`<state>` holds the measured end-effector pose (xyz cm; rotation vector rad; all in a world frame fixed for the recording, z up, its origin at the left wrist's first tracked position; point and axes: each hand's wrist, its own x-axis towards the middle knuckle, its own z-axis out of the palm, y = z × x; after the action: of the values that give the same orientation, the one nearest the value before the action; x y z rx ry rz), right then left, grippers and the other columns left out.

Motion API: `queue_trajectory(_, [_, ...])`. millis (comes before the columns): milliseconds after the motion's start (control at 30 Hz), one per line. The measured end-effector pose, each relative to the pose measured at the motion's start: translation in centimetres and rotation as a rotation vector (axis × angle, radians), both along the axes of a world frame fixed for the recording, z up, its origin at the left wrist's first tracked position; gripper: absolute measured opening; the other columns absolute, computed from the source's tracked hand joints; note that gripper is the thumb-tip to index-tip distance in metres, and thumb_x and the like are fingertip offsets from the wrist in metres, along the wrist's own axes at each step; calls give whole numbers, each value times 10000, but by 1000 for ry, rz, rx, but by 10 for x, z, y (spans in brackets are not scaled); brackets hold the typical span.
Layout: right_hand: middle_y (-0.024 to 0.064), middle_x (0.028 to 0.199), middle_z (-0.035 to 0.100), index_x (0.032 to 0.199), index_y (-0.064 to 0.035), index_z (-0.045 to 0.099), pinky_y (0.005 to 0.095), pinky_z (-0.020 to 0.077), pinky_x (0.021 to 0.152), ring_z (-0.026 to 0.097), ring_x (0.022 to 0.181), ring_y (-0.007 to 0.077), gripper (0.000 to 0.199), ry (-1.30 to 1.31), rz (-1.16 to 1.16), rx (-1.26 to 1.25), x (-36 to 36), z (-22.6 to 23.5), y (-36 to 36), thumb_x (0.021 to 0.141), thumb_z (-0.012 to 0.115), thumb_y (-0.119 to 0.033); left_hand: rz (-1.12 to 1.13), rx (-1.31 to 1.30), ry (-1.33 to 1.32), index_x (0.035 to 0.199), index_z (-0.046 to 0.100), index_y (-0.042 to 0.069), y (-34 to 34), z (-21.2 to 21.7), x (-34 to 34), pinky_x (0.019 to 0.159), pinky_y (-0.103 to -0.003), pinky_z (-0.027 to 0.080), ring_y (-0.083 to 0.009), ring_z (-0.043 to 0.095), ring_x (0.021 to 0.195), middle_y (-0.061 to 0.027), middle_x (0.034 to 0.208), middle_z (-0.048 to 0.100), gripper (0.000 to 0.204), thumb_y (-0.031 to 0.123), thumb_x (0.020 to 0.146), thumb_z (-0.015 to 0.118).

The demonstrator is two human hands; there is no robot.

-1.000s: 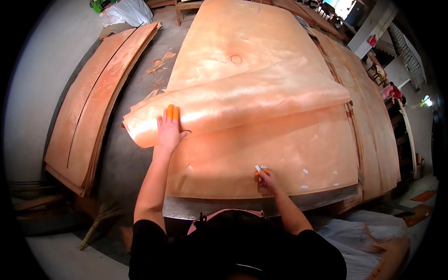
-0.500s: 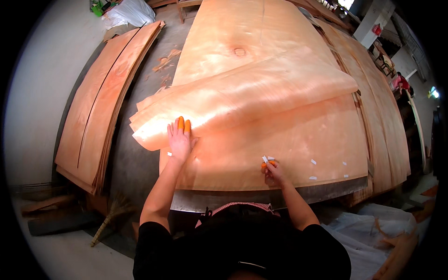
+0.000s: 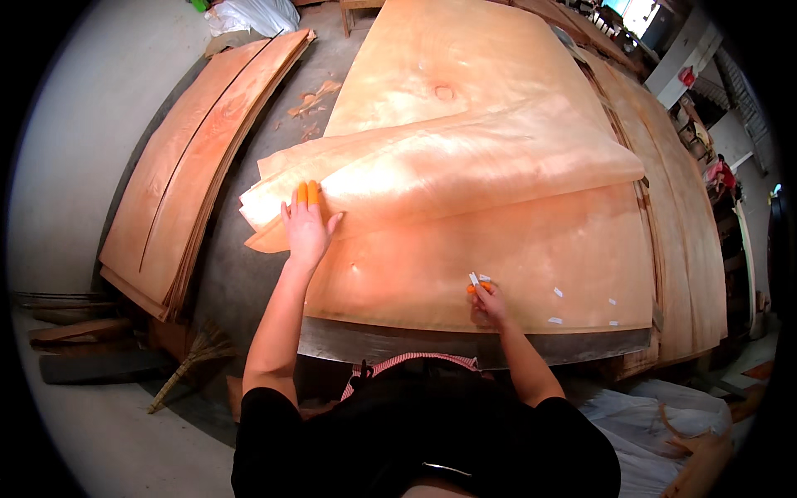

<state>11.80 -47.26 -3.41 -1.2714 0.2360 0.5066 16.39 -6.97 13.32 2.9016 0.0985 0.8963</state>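
My left hand (image 3: 307,231) lies with fingers spread against the left end of a folded-back wood veneer sheet (image 3: 465,170); two of its fingers wear orange covers. Under the fold is a flat veneer sheet (image 3: 432,282) on a stack. My right hand (image 3: 488,303), with orange on its fingertips, is closed near the front edge, pinching a small white piece (image 3: 473,279) whose exact kind I cannot make out. Beside it and farther right, several small white strips, such as one strip (image 3: 558,292), lie on the lower sheet.
A dark metal-like edge (image 3: 374,341) runs along the stack's front. More veneer stacks stand at the left (image 3: 195,158) and right (image 3: 672,224). A straw broom (image 3: 193,358) rests on the floor at lower left, and clear plastic sheeting (image 3: 656,415) lies at lower right.
My left hand has moved a little away from me, and the fold's left end has shifted with it. My right hand stays nearly in place. The view has tilted slightly.
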Motion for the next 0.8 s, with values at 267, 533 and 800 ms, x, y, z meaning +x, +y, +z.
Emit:
queue_trajectory(267, [-26, 588, 488, 934, -43, 598, 188, 328, 451, 341, 431, 36, 210, -91, -11, -6, -4, 0, -1, 916, 475, -212, -57, -435, 487, 757, 609, -8, 11, 4, -36, 567, -344, 445, -261, 573, 600, -121, 650, 592, 304, 278, 729, 705])
queue_trajectory(533, [-19, 636, 510, 954, -43, 598, 203, 366, 503, 373, 481, 44, 222, -45, -50, -55, -36, 51, -13, 924, 452, -208, -431, -692, 961, 970, 646, 17, -6, 25, -40, 686, -282, 460, -167, 604, 724, -134, 805, 642, 320, 254, 761, 696])
queue_trajectory(800, [-19, 625, 512, 958, -42, 605, 196, 354, 503, 381, 485, 45, 222, -55, -158, -147, -53, 77, -55, 916, 469, -212, -630, 19, 348, 1343, 314, 47, -102, -45, 23, 1034, -462, 248, -303, 292, 1273, -176, 1411, 242, 845, 313, 663, 738])
